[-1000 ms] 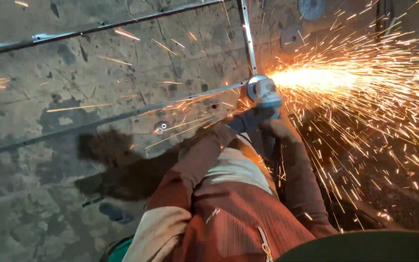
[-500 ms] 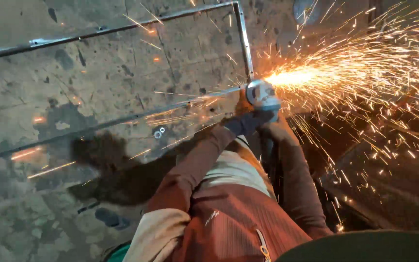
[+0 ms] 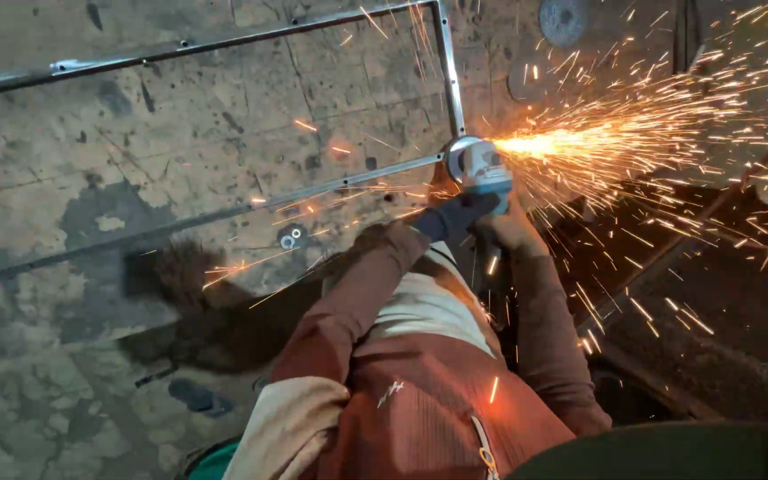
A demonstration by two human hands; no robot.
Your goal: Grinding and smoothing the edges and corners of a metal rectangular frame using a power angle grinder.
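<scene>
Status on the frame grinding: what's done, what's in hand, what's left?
Done: the metal frame already lies assembled on the floor. In hand: both hands, left hand gloved and right hand, hold the angle grinder on the frame's near corner, sparks flying right. Left: the other joints; their finish cannot be judged from here.

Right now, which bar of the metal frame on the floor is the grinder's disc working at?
The near long bar, at its corner with the short cross bar. The angle grinder throws sparks there; the far long bar lies untouched.
</scene>
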